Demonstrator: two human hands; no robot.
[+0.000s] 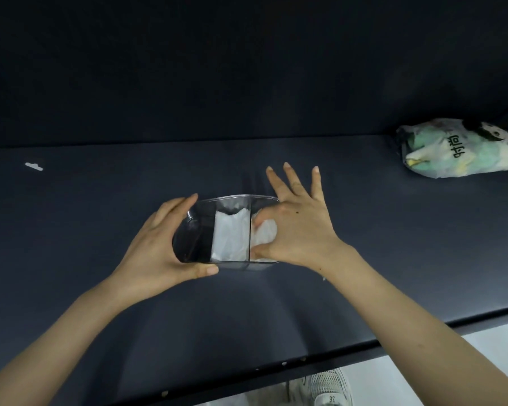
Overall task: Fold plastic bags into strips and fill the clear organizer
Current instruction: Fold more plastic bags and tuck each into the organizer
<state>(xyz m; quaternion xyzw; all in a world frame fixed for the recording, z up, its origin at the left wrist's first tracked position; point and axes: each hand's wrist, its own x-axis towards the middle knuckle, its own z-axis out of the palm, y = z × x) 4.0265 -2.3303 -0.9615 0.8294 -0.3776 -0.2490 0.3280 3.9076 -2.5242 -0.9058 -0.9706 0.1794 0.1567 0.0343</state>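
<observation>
A clear organizer (201,210) with three compartments sits on the dark table. My left hand (162,247) grips its left end, thumb on the near wall and fingers on the far rim. The left compartment holds nothing. A folded white bag (232,235) fills the middle compartment. My right hand (298,227) pinches a second white bag (266,232) with thumb and forefinger in the right compartment, while its other three fingers stretch out straight beyond the box.
A bulging printed bag (458,148) in green and white lies at the far right of the dark table (100,288). A small white scrap (34,166) lies at the far left. The table's front edge runs below my arms; a shoe (326,388) shows underneath.
</observation>
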